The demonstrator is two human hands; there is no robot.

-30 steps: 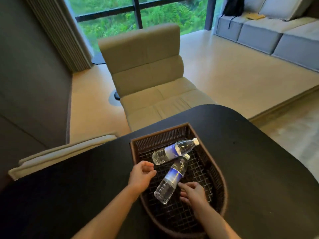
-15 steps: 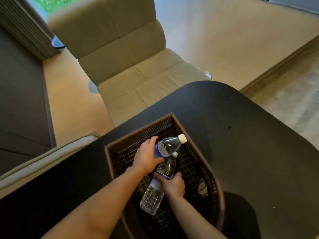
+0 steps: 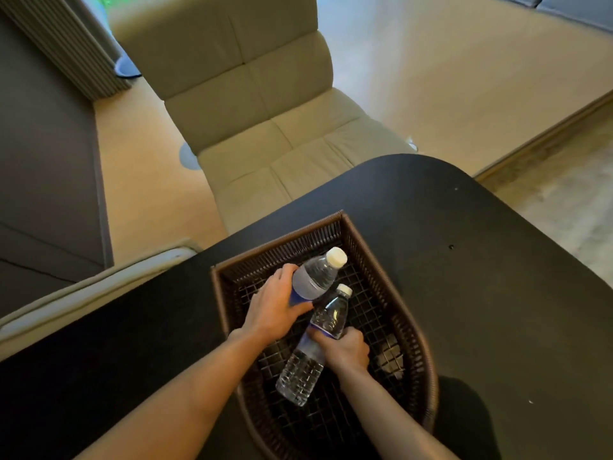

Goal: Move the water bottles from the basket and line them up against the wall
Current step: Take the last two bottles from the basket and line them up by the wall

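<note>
Head view looks down on a dark brown woven basket [image 3: 416, 330] sitting on a black table [image 3: 497, 293], and both water bottles are inside it. Each bottle is clear plastic with a white cap and a blue label band. The far bottle [image 3: 316, 277] is tilted, cap pointing toward the basket's far right corner, its base hidden under the left hand [image 3: 275, 307]. The near bottle [image 3: 308, 356] lies slanted along the basket's wire-grid floor, cap just beneath the far bottle's neck and base toward the basket's near left wall. The left hand reaches in over the basket's left rim, fingers and thumb wrapped closed around the lower half of the far bottle. The right hand [image 3: 345, 350] comes in from the basket's near side and is clamped around the near bottle's middle at the label, knuckles up. Both forearms are bare. Beyond the table's far edge from the basket stands a beige padded chair [image 3: 258, 104] on a tan floor; left of the basket, past the table edge, runs a pale cushioned edge [image 3: 86, 287], with a dark wall [image 3: 43, 161] behind it.
</note>
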